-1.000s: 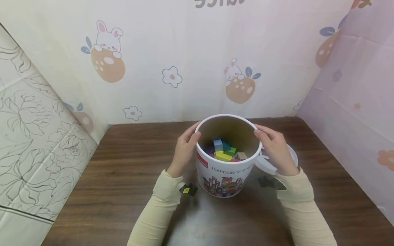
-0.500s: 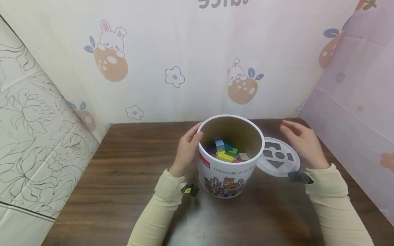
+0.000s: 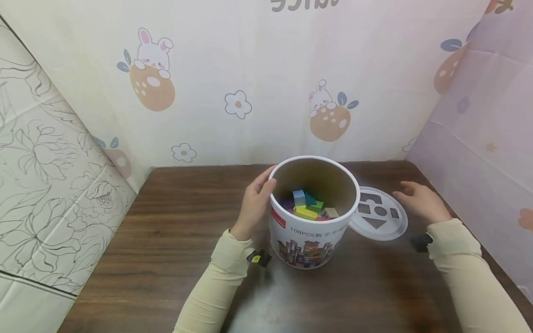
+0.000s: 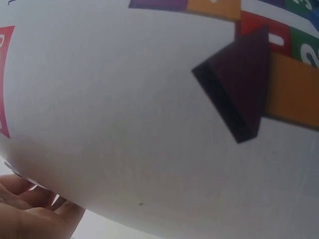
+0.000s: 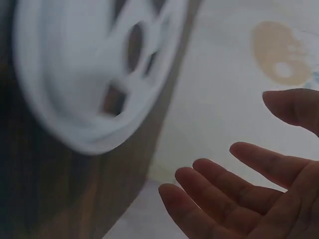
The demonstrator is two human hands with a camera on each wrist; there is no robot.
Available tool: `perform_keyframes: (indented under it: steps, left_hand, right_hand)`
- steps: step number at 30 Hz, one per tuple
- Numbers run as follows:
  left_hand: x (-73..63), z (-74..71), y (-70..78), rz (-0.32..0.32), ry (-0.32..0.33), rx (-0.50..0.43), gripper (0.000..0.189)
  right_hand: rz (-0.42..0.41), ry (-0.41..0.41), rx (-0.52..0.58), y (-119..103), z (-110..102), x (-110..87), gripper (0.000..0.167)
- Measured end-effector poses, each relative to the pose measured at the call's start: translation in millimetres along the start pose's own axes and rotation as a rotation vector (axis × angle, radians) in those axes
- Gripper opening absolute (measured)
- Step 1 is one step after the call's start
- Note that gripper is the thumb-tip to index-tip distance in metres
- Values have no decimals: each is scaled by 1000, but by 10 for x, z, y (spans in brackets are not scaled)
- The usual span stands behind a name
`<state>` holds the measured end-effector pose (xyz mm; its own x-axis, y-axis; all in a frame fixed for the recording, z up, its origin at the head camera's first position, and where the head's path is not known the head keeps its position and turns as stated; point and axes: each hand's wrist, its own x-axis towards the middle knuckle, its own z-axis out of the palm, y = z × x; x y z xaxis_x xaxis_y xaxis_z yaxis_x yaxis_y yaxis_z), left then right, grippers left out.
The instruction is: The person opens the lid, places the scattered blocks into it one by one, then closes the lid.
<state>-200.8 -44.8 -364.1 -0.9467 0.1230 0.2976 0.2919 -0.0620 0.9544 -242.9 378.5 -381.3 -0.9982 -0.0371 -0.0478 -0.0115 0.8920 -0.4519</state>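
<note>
A white printed bucket [image 3: 308,231] stands upright with its top uncovered, and several coloured wooden blocks [image 3: 306,212] lie inside. My left hand [image 3: 255,203] grips the left side of the rim, thumb over the edge. In the left wrist view the bucket wall [image 4: 124,99] fills most of the picture, with part of the left hand [image 4: 35,211] at the lower left. Right of the bucket lies a white lid [image 3: 395,227] with shaped cut-outs. Just beyond the lid's right edge is my right hand [image 3: 422,202], holding nothing. Its fingers are spread in the right wrist view.
The brown wooden table [image 3: 187,222] runs back to a curtain [image 3: 266,92] printed with rabbits and flowers. Another curtain [image 3: 491,162] hangs along the right side, and a flower-patterned sheet [image 3: 46,175] along the left.
My right hand has let go of the bucket's rim and moved right and down, past the lid, which shows more fully now. The left hand keeps its grip on the rim.
</note>
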Motion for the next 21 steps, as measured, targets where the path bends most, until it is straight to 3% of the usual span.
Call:
perform_keyframes:
  steps: [8, 21]
  left_hand:
    - [-17, -2, -17, 1, 1, -8, 44]
    - [-8, -5, -17, 12, 0, -3, 43]
  right_hand:
    - [41, -131, -145, 257, 44, 136, 63]
    - [53, -160, -106, 419, 198, 226, 45]
